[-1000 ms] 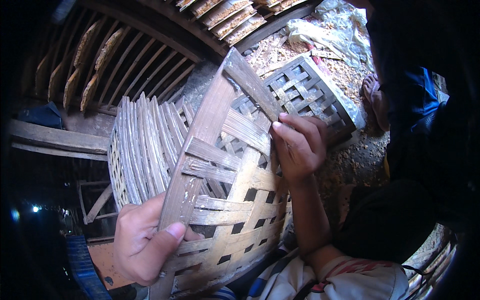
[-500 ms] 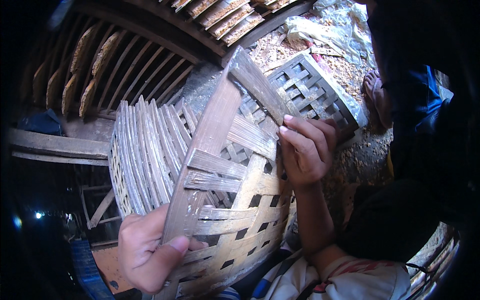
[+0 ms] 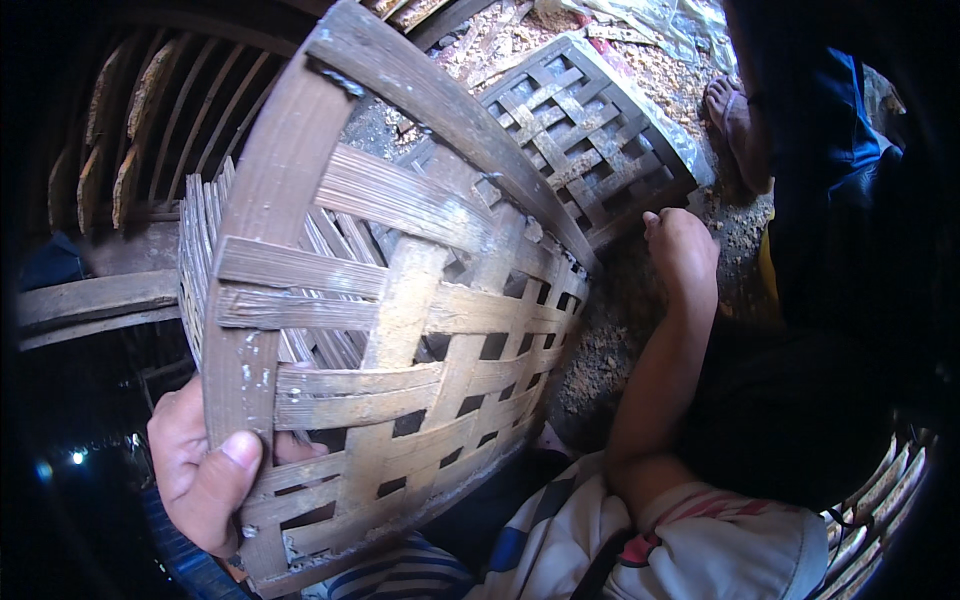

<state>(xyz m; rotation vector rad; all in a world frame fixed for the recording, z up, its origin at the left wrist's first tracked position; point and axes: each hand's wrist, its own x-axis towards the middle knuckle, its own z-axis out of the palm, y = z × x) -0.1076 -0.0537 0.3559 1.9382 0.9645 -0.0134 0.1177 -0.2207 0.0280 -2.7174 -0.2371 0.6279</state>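
Observation:
A woven bamboo tray (image 3: 400,335) with a flat wooden frame is tilted up in front of me. My left hand (image 3: 205,475) grips its left frame slat, thumb on the near face and fingertips showing through the weave. My right hand (image 3: 685,250) is apart from this tray, to its right, with the fingers curled in. Whether anything is inside those fingers is hidden. Just beyond the right hand lies a darker woven tray (image 3: 590,140) on the ground, its lattice dusted with crumbs.
A stack of similar trays (image 3: 195,240) stands behind the held one at left. Racks with crusted slabs (image 3: 90,185) rise at the far left. Crumbs and a plastic sheet (image 3: 690,30) cover the far ground. A co-worker's sandalled foot (image 3: 735,125) is at the right.
The held tray has moved left and nearer, along with my left hand. My right hand has left the tray's edge, moved right, and its fingers have curled.

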